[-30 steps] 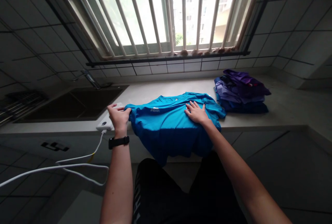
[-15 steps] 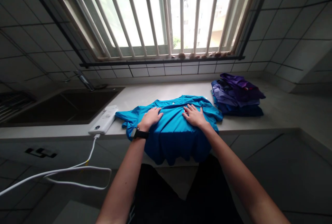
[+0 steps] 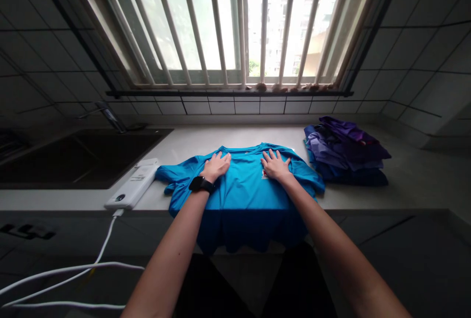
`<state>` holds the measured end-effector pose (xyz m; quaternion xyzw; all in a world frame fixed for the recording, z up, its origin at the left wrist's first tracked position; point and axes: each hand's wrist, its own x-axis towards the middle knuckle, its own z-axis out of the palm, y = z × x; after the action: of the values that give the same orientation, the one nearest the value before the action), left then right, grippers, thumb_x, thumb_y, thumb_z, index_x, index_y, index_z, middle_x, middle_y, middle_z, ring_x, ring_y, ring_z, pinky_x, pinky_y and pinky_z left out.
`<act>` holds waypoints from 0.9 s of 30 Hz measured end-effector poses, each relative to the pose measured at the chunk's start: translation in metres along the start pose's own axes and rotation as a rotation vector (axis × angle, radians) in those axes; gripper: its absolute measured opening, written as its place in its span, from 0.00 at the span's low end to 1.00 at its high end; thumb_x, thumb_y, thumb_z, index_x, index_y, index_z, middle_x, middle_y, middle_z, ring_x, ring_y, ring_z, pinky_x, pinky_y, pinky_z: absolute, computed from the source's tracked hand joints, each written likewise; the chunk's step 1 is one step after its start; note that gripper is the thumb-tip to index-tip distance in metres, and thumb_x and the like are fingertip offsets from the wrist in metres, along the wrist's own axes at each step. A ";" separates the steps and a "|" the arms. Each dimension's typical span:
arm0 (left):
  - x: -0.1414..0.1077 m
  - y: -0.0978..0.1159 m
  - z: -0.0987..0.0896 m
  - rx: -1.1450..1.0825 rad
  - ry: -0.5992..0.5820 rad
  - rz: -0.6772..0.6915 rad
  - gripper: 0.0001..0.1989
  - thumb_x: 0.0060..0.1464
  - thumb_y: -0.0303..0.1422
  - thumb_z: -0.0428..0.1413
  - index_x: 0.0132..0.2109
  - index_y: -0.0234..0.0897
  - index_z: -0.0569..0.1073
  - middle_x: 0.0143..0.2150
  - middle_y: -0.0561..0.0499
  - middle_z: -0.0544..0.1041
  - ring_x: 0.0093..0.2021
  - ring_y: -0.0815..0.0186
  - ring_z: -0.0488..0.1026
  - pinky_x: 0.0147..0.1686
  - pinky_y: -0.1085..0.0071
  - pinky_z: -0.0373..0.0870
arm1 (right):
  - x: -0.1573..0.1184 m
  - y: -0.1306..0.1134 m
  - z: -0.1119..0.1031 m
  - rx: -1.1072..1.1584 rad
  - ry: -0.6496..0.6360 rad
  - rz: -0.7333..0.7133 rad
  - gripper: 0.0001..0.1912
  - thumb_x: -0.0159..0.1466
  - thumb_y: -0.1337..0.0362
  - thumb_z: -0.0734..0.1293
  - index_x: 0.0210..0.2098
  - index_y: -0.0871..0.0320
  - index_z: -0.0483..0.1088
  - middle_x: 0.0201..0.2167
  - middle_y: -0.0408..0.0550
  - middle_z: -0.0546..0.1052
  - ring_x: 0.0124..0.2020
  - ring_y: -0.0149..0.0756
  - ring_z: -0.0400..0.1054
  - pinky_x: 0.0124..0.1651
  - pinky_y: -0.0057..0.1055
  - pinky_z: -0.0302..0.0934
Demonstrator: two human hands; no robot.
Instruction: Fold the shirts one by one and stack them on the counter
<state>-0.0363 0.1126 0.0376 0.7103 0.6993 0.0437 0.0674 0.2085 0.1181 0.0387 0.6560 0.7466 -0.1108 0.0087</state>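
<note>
A bright blue T-shirt [image 3: 243, 180] lies spread on the counter, its collar toward the window and its lower part hanging over the front edge. My left hand [image 3: 217, 166] rests flat on the left chest of the shirt, fingers stretched out; a black watch is on that wrist. On the right chest, my right hand [image 3: 276, 165] lies flat with its fingers spread, beside a small red and white print. Neither hand grips the cloth. Some creases run across the shirt's sides and sleeves.
A pile of purple and dark blue clothes [image 3: 346, 156] sits to the right on the white counter [image 3: 272, 132]. At left are a dark sink [image 3: 84, 156] with a tap [image 3: 112, 118] and a white power bank [image 3: 134, 184], its cable [image 3: 106, 242] hanging over the edge. A barred window stands behind.
Both hands have shifted slightly toward the collar and smoothed the shirt front, which shows fewer creases. More of the chest print is visible. The camera view has moved a little.
</note>
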 end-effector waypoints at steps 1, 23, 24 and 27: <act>0.003 0.000 0.000 -0.018 -0.015 -0.015 0.31 0.72 0.44 0.33 0.76 0.51 0.59 0.79 0.48 0.57 0.78 0.50 0.54 0.72 0.44 0.56 | 0.005 0.002 0.002 0.006 0.009 0.012 0.33 0.77 0.51 0.43 0.79 0.47 0.41 0.81 0.45 0.36 0.80 0.54 0.30 0.71 0.75 0.39; 0.005 0.003 0.009 -0.005 0.006 -0.012 0.35 0.71 0.53 0.34 0.78 0.46 0.52 0.81 0.45 0.46 0.80 0.49 0.43 0.75 0.42 0.42 | -0.003 -0.016 0.012 -0.014 0.128 -0.152 0.32 0.78 0.54 0.46 0.78 0.51 0.50 0.80 0.46 0.47 0.80 0.47 0.39 0.77 0.59 0.41; 0.005 0.002 0.008 -0.009 0.001 -0.010 0.36 0.71 0.54 0.33 0.78 0.46 0.52 0.81 0.46 0.46 0.80 0.50 0.43 0.75 0.42 0.42 | -0.003 -0.015 0.012 -0.013 0.128 -0.154 0.32 0.78 0.54 0.46 0.78 0.51 0.50 0.80 0.46 0.48 0.80 0.47 0.39 0.77 0.59 0.41; 0.003 0.003 0.006 -0.012 -0.011 -0.006 0.37 0.71 0.55 0.31 0.78 0.46 0.52 0.81 0.46 0.46 0.80 0.51 0.42 0.75 0.43 0.42 | -0.004 -0.015 0.011 -0.002 0.126 -0.157 0.32 0.78 0.55 0.46 0.78 0.51 0.50 0.80 0.46 0.48 0.80 0.47 0.40 0.77 0.59 0.40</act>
<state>-0.0327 0.1157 0.0323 0.7080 0.7008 0.0438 0.0754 0.1925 0.1109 0.0309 0.6011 0.7949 -0.0691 -0.0461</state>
